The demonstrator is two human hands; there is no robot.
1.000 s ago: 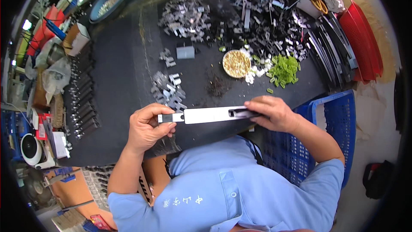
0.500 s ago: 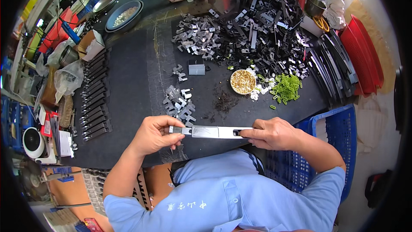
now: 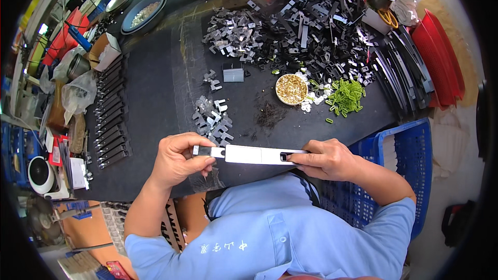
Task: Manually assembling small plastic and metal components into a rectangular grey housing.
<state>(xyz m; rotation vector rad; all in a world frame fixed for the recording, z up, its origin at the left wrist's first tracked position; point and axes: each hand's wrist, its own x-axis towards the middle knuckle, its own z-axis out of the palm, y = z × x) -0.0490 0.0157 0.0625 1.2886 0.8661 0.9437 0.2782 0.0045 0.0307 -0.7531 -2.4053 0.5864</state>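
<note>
Silver-white metal strip [image 3: 258,154], black table mat [image 3: 155,103], green clips [image 3: 346,95], brass-gold screws in bowl [image 3: 291,89], blue crate [image 3: 402,161], red trays [image 3: 441,57]

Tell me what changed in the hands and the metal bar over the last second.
The long pale metal bar sits slightly lower and closer to the body than before, with a small dark piece now showing at its left end under the left hand. The right hand keeps its grip on the other end. The parts on the dark worktop lie unchanged.
</note>
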